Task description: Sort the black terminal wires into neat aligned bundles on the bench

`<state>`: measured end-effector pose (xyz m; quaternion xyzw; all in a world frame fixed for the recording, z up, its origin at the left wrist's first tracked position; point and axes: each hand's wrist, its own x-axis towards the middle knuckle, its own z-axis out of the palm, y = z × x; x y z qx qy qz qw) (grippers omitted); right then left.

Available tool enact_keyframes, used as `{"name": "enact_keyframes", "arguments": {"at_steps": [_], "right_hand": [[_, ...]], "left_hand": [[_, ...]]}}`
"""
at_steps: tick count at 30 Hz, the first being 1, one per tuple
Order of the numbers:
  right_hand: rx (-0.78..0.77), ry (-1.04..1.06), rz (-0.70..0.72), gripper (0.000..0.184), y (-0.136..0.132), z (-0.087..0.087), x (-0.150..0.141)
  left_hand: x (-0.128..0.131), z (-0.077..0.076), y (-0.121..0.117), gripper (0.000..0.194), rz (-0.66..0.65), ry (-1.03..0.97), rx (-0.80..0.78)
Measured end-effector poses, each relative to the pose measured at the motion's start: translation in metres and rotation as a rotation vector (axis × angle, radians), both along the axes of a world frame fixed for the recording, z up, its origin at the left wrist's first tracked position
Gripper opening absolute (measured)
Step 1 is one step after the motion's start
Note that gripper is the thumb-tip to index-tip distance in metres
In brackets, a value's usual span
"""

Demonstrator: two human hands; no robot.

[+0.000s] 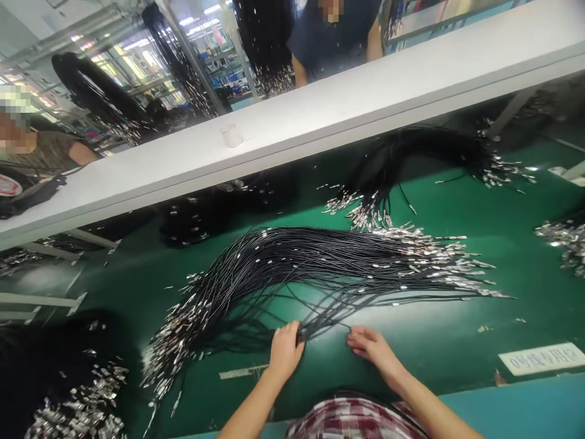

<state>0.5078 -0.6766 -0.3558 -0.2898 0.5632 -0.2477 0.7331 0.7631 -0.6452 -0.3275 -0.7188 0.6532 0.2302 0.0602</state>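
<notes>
A large bundle of thin black cables with shiny metal terminals at both ends lies in an arc across the green table. My left hand is closed around several cables on the near side of the bundle, and these strands are blurred. To its right, my right hand pinches one black cable at the fingertips. The cable's tip is hidden by the fingers or too small to make out. Both hands are just above the table near its front edge.
A white shelf spans above the table, carrying a small white roll. More cable bundles lie behind and at the near left. A label sits at the right front edge. Two people are beyond the shelf.
</notes>
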Motion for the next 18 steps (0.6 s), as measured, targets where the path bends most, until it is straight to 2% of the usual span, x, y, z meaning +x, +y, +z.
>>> {"name": "enact_keyframes", "arguments": {"at_steps": [2,3,5,7,9,12,14,16,18], "right_hand": [[0.242,-0.163,-0.199,0.027,-0.002,0.004,0.010],[0.300,-0.214,-0.303,0.027,-0.009,0.006,0.012],[0.308,-0.254,-0.504,0.026,-0.033,0.008,0.009],[0.248,-0.257,-0.618,0.028,-0.064,0.009,-0.001],[0.225,-0.267,-0.665,0.034,-0.092,0.013,-0.013],[0.146,-0.342,-0.674,0.034,-0.109,0.031,-0.031],[0.018,-0.416,-0.618,0.031,-0.103,0.047,-0.044],[-0.089,-0.436,-0.555,0.036,-0.092,0.059,-0.059],[-0.107,-0.373,-0.572,0.033,-0.082,0.058,-0.076]], "left_hand": [[-0.006,0.002,0.024,0.044,-0.011,-0.027,0.038],[-0.009,0.004,0.029,0.043,-0.021,-0.049,0.034],[-0.014,0.008,0.026,0.034,-0.053,-0.095,-0.033],[-0.016,0.010,0.014,0.026,-0.094,-0.108,-0.123],[-0.007,0.011,0.004,0.030,-0.121,-0.091,-0.164],[0.033,0.013,0.001,0.045,-0.113,-0.143,-0.148],[0.071,0.016,0.005,0.053,-0.081,-0.247,-0.127],[0.104,0.022,0.010,0.060,-0.058,-0.339,-0.108],[0.123,0.030,0.015,0.058,-0.024,-0.407,-0.093]]}}
